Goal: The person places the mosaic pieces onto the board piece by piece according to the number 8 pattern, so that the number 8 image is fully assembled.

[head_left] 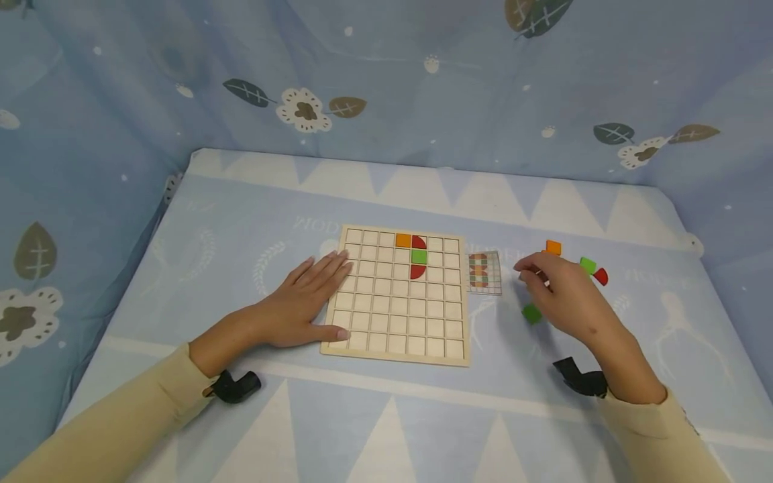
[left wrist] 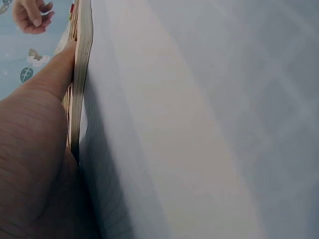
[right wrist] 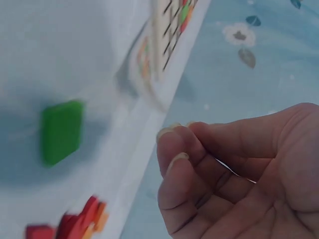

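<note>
The gridded board (head_left: 380, 304) lies just right of the left hand (head_left: 304, 295), whose fingers I see stretched out, their tips resting on its rim and the thumb spread toward its near corner; this hand is relaxed and grasps nothing. The right hand (head_left: 564, 292) hovers above the table, fingers curled and tips drawn toward the thumb; on my right wrist camera I make out nothing held between them.

I count four pieces set in the board, ahead and to the right of the left hand: one orange square (head_left: 402, 240), one light green square (head_left: 419, 256) and two red quarter-rounds (head_left: 417, 272). One pattern card (head_left: 495, 275) sits between the board and the right hand. Around the right hand I pick out an orange piece (head_left: 553, 247) beyond it, a lime piece (head_left: 587, 264) and a red piece (head_left: 600, 276) to its right, and a dark green piece (head_left: 532, 313) on its near side; others are partly hidden, so I cannot total them.

The table (head_left: 447, 416) wears a pale blue cover with white triangles; behind hangs a blue cloth (head_left: 435, 114) printed with leaves and flowers.
</note>
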{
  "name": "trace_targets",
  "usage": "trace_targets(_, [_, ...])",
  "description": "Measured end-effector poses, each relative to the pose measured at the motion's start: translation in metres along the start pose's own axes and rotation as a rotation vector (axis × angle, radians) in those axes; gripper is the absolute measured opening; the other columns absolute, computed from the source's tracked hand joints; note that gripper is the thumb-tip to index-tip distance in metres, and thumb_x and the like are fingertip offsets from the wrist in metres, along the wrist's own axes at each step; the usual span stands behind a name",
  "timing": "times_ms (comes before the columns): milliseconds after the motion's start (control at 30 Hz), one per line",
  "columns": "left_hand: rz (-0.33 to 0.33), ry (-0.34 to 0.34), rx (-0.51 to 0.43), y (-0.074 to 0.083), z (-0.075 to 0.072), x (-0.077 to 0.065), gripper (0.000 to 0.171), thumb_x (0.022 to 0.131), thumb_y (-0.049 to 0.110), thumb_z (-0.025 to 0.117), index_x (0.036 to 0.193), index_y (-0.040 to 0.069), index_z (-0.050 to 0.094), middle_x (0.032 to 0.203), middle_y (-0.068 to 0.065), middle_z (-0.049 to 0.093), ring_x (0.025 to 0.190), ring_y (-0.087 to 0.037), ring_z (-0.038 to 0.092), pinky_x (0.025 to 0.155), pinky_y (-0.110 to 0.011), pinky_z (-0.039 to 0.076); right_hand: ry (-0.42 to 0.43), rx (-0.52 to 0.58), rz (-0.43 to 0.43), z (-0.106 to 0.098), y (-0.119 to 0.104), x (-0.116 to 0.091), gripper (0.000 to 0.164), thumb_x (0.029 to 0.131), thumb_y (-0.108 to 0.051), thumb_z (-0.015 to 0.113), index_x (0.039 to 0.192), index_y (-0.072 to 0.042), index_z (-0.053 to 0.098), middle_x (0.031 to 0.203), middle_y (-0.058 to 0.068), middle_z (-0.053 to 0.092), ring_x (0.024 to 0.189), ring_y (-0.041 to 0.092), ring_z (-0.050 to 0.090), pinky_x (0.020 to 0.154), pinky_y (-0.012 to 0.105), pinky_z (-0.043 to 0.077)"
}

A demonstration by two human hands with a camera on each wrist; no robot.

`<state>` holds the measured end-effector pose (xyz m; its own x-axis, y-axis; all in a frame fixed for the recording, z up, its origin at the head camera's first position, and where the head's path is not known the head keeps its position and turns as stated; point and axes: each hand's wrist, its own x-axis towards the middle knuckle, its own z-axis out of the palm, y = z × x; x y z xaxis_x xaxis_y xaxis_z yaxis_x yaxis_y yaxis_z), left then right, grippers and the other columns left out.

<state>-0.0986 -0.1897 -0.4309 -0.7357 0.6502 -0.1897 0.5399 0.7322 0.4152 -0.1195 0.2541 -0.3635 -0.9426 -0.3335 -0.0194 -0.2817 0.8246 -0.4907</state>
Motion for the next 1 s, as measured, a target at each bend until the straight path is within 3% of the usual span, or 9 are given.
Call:
trace_targets(133, [-0.005, -0.008, -0.003, 0.000, -0.001, 0.000, 0.112, 0.097, 0.069, 0.059, 0.168, 0.008, -0.002, 0.175, -0.008, -0.011, 0.160, -0.025, -0.011, 0.126, -0.052, -0.007, -0.011, 0.000, 0.037, -0.001, 0.014, -0.011, 0.019, 0.104, -0.007, 0.061, 0.118, 0.001, 0.071, 0.108, 0.015, 0.072, 0.084, 0.025, 0.059, 0.069, 0.035, 0.052])
trace_targets(333, [-0.008, -0.007, 0.008, 0.000, -0.001, 0.001, 0.113, 0.096, 0.070, 0.059, 0.169, 0.009, -0.002, 0.175, -0.008, -0.010, 0.160, -0.025, -0.011, 0.126, -0.052, -0.007, -0.010, -0.026, 0.066, 0.000, 0.030, -0.023, 0.020, 0.103, -0.003, 0.062, 0.120, 0.003, 0.070, 0.111, 0.018, 0.073, 0.093, 0.032, 0.063, 0.081, 0.054, 0.056])
trace_targets(667, [-0.012, -0.009, -0.002, 0.001, -0.002, 0.001, 0.113, 0.096, 0.070, 0.059, 0.169, 0.009, -0.001, 0.175, -0.007, -0.011, 0.160, -0.025, -0.010, 0.126, -0.052, -0.007, -0.016, -0.041, 0.198, -0.011, 0.068, -0.028, 0.035, 0.098, -0.010, 0.072, 0.125, 0.010, 0.062, 0.112, 0.023, 0.066, 0.091, 0.036, 0.066, 0.064, 0.036, 0.054])
trace_targets(900, [-0.014, -0.011, -0.004, 0.001, -0.002, 0.000, 0.113, 0.096, 0.069, 0.060, 0.169, 0.009, -0.001, 0.175, -0.008, -0.010, 0.160, -0.025, -0.011, 0.126, -0.052, -0.008, 0.047, -0.127, 0.219, -0.012, 0.082, -0.012, 0.038, 0.099, -0.011, 0.068, 0.127, 0.015, 0.062, 0.109, 0.029, 0.060, 0.091, 0.043, 0.063, 0.074, 0.057, 0.054])
trace_targets(1000, [-0.015, -0.011, -0.009, 0.001, -0.002, 0.001, 0.113, 0.096, 0.069, 0.061, 0.169, 0.009, -0.001, 0.175, -0.008, -0.010, 0.160, -0.024, -0.011, 0.126, -0.052, -0.008, 0.029, -0.162, 0.260, -0.014, 0.085, 0.000, 0.038, 0.100, -0.012, 0.067, 0.127, 0.014, 0.063, 0.111, 0.031, 0.058, 0.094, 0.045, 0.058, 0.079, 0.061, 0.051])
